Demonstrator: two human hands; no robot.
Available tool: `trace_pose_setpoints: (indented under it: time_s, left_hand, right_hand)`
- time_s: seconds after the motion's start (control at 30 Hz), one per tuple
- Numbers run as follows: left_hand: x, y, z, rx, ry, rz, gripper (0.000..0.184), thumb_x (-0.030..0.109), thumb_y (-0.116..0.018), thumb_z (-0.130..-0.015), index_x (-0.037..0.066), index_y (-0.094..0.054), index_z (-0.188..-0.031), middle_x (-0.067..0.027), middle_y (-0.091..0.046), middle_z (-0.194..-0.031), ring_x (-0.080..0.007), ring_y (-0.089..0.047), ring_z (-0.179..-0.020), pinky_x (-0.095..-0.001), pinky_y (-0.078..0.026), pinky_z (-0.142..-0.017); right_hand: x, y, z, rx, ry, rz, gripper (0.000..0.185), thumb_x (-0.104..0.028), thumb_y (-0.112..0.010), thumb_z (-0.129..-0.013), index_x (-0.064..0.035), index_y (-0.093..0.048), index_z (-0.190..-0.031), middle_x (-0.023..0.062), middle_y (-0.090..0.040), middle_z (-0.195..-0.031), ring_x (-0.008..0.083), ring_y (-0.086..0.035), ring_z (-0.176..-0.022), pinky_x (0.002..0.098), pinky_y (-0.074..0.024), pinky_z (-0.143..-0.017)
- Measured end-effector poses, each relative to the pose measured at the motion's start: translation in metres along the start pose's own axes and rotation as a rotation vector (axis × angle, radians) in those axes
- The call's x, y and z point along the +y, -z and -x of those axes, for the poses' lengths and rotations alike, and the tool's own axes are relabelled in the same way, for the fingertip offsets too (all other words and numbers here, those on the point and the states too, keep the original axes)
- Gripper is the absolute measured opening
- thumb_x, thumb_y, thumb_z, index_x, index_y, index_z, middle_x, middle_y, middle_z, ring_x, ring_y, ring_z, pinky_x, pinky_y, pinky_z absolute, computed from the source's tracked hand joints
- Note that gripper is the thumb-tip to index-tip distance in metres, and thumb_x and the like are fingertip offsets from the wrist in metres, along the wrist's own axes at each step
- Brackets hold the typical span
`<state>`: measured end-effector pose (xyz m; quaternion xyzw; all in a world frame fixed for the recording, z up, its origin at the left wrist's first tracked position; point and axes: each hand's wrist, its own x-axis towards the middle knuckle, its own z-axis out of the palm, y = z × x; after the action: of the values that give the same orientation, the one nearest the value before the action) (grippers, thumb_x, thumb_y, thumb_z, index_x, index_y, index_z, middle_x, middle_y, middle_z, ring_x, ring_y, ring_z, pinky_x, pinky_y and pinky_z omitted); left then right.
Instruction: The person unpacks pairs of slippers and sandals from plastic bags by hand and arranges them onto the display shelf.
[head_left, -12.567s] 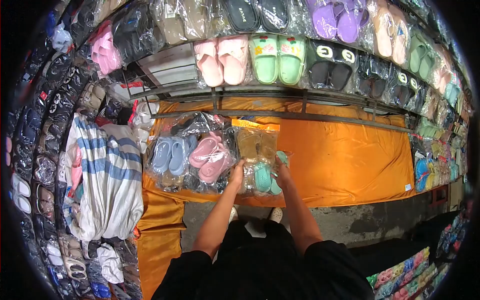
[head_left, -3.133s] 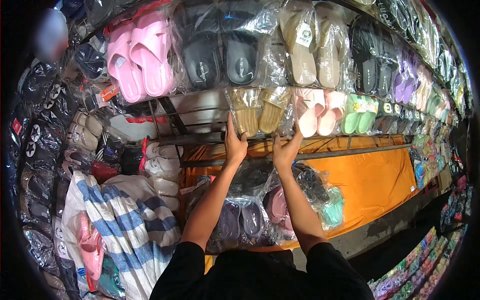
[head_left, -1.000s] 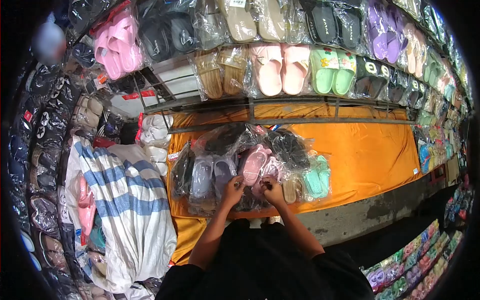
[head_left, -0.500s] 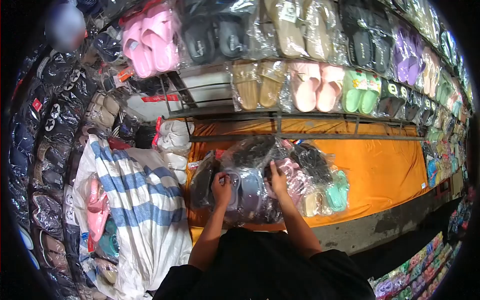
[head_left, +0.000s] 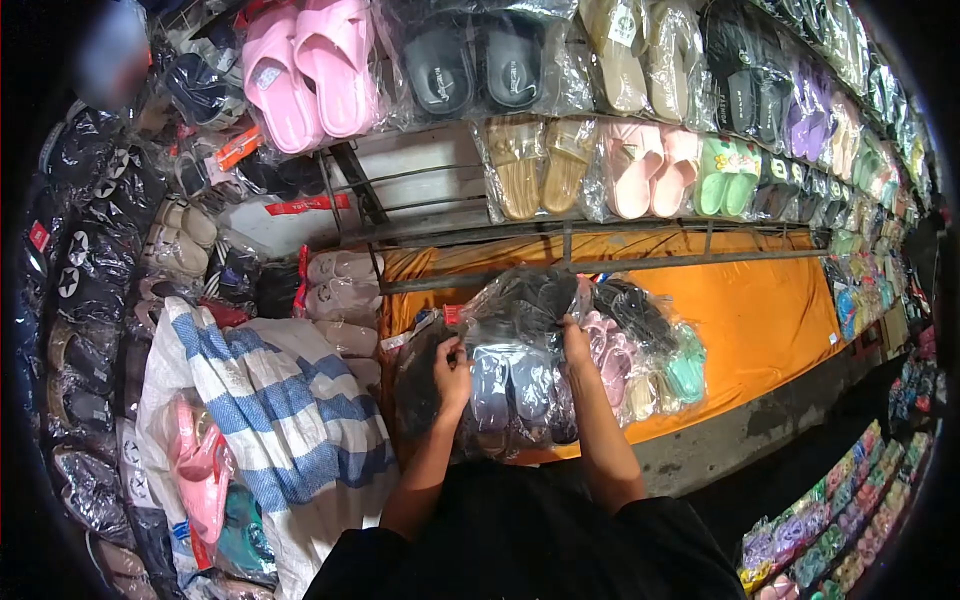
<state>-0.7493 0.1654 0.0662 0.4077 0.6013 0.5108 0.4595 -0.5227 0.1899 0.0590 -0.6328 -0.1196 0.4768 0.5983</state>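
Observation:
Between my hands is a clear plastic bag of black slippers (head_left: 520,305), over the pile on the orange cloth. My left hand (head_left: 453,374) is closed at the bag's left edge. On its right edge my right hand (head_left: 577,342) grips with the thumb up. Just below lie bagged grey-blue slippers (head_left: 510,385), partly under the plastic. Bagged pink slippers (head_left: 607,350), mint-green slippers (head_left: 685,362) and beige slippers (head_left: 645,395) sit to the right of my right hand. Some fingertips are hidden by the plastic and glare.
The orange cloth (head_left: 760,320) covers the bench beneath a metal rail (head_left: 620,262). A white-and-blue striped sack (head_left: 300,400) stands at left with pink slippers (head_left: 200,470) showing. Racks of bagged footwear rise ahead, including large pink slides (head_left: 310,75), and along both sides.
The view has shifted somewhat. My hands have moved slightly to the right, and the bag of black slippers now stretches between them above the grey-blue pair.

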Motion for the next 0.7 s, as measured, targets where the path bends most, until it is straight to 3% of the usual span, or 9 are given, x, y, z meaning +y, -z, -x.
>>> trace_pose_setpoints:
  time_s: [0.07,0.13,0.17,0.33,0.43,0.5,0.53,0.63,0.7]
  left_hand:
    - [-0.008,0.006,-0.005,0.006,0.024,0.004,0.021,0.019,-0.051,-0.097,0.003,-0.055,-0.11,-0.0084,-0.061,-0.096,-0.0151,-0.062,-0.072,-0.0276,-0.051,-0.062]
    - [-0.005,0.008,-0.012,-0.115,0.222,0.127,0.05,0.037,-0.049,-0.097,0.005,-0.044,-0.135,-0.0115,-0.057,-0.119,-0.0217,-0.065,-0.084,-0.03,-0.051,-0.058]
    - [-0.005,0.006,-0.005,-0.059,0.274,0.123,0.071,0.055,-0.043,-0.095,0.002,-0.037,-0.141,-0.0152,-0.048,-0.132,-0.0274,-0.061,-0.097,-0.0353,-0.053,-0.069]
    - [0.03,0.031,0.003,-0.354,0.508,0.618,0.091,0.075,-0.036,-0.085,0.003,-0.036,-0.141,-0.016,-0.046,-0.137,-0.028,-0.049,-0.118,-0.0487,-0.043,-0.093]
    - [0.043,0.045,0.013,-0.431,0.536,0.624,0.084,0.069,-0.045,-0.086,0.007,-0.036,-0.141,-0.0123,-0.05,-0.133,-0.0246,-0.053,-0.115,-0.0483,-0.045,-0.089]
    - [0.047,0.049,0.023,-0.48,0.494,0.236,0.071,0.045,-0.062,-0.089,0.012,-0.033,-0.144,-0.0112,-0.051,-0.13,-0.0236,-0.056,-0.112,-0.0444,-0.05,-0.082]
    - [0.046,0.049,0.03,-0.468,0.493,0.239,0.071,0.045,-0.062,-0.089,0.012,-0.033,-0.144,-0.0112,-0.051,-0.13,-0.0236,-0.056,-0.112,-0.0444,-0.05,-0.082]
    - [0.04,0.042,0.049,-0.427,0.425,0.454,0.064,0.001,-0.072,-0.08,0.01,-0.041,-0.136,-0.0108,-0.058,-0.118,-0.0202,-0.063,-0.099,-0.0336,-0.056,-0.071]
    - [0.037,0.045,0.051,-0.425,0.431,0.379,0.058,0.005,-0.073,-0.081,0.007,-0.045,-0.132,-0.0094,-0.061,-0.112,-0.0189,-0.064,-0.096,-0.0324,-0.056,-0.071]
  right_hand:
    - [-0.015,0.003,0.024,-0.011,-0.062,0.006,0.032,-0.025,-0.061,-0.077,0.0033,-0.063,-0.09,0.007,-0.06,-0.088,0.0177,-0.052,-0.081,0.0297,-0.0414,-0.075]
    - [-0.008,0.013,0.032,-0.088,-0.027,0.068,0.032,-0.025,-0.059,-0.075,0.0035,-0.062,-0.091,0.0077,-0.06,-0.088,0.0184,-0.053,-0.082,0.0302,-0.0413,-0.076]
    - [-0.004,0.018,0.036,-0.139,0.01,0.107,0.029,-0.028,-0.055,-0.082,-0.002,-0.062,-0.094,0.0071,-0.06,-0.09,0.0189,-0.051,-0.088,0.0297,-0.0386,-0.083]
    - [-0.014,0.029,0.073,-0.249,-0.056,0.015,0.03,-0.018,-0.054,-0.076,0.0042,-0.062,-0.094,0.0085,-0.062,-0.088,0.018,-0.056,-0.08,0.0301,-0.0438,-0.076]
    - [-0.016,0.033,0.079,-0.388,-0.114,0.038,0.03,-0.017,-0.057,-0.079,0.0046,-0.062,-0.099,0.0094,-0.064,-0.087,0.0178,-0.059,-0.077,0.0275,-0.046,-0.072]
    - [-0.018,0.032,0.085,-0.424,-0.138,0.072,0.03,-0.018,-0.058,-0.081,0.0049,-0.062,-0.1,0.0098,-0.065,-0.089,0.0181,-0.06,-0.078,0.0278,-0.0464,-0.073]
    - [-0.02,0.029,0.089,-0.454,-0.16,0.102,0.029,-0.018,-0.06,-0.083,0.0051,-0.062,-0.101,0.0102,-0.065,-0.09,0.0183,-0.061,-0.08,0.028,-0.0469,-0.074]
    - [-0.01,0.028,0.085,-0.41,-0.114,0.266,0.039,-0.03,-0.064,-0.087,0.0042,-0.063,-0.106,0.0102,-0.066,-0.093,0.0171,-0.06,-0.082,0.0264,-0.0463,-0.077]
    - [-0.008,0.03,0.085,-0.406,-0.039,0.354,0.05,-0.041,-0.065,-0.088,0.003,-0.063,-0.111,0.0099,-0.067,-0.094,0.0163,-0.06,-0.081,0.0269,-0.0463,-0.077]
